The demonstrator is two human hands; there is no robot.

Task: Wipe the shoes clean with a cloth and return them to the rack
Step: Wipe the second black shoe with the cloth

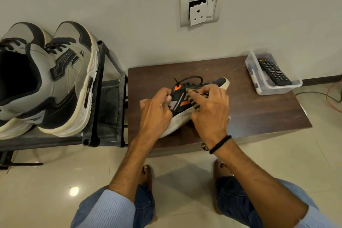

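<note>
1. Centrally, on the low dark wooden table [259,114]: one black shoe [177,101] with orange patches and a whitish sole; tipped onto its side, sole edge toward the wearer of the camera, toe toward the far right; black lace looped above the upper.
2. Gripped at the heel end by the left hand [157,111]; fingers curled round the collar, thumb pressed against the side panel.
3. Covered at mid-length by the right hand [209,113]; fingers bent and close together, pinching a tan striped piece [192,101] against the shoe's side; cloth or part of the shoe, cannot tell; black band [220,144] round that wrist.
4. Just left of the table: black metal rack [111,109]; on its top shelf a pair of grey-and-black sneakers [70,72], upright, side by side, toes toward the wall, heels toward the camera.
5. At the table's far right corner: clear plastic tub [277,89] holding a black remote [273,72], laid slantwise; well apart from the shoe.
6. On the wall above the table: white socket plate [200,6], one insert hanging loose and crooked.
7. Below: pale glossy floor tiles [55,181]; two bare feet [146,174] just before the table's front edge; light blue sleeves [111,209] pushed up the forearms; dark jeans [233,200] over the legs; orange and dark cables [333,98] on the floor at far right.
</note>
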